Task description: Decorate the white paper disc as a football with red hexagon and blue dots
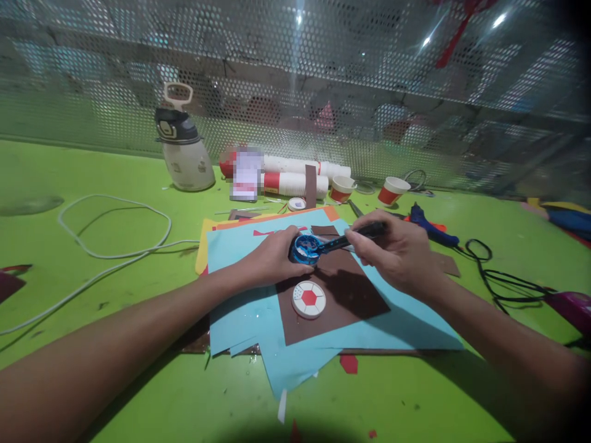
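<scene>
Your left hand (272, 257) rings the blue pot (306, 249) above the brown sheet (332, 301), your right (392, 249) pinches the brush (355, 239); pot looks light, perhaps slick with wet paint, so best gripped low on its sides.

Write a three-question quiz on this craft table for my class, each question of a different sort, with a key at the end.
1. Multiple choice. What does the right hand hold?
a) a white paper cup
b) a black-handled tool
c) the strap of a flask

2. True or false. The round white disc with the red centre lies on the brown sheet.

3. Fill in the missing colour. The left hand grips a small round container whose rim is ____.

Key: 1 b; 2 true; 3 blue.
</scene>
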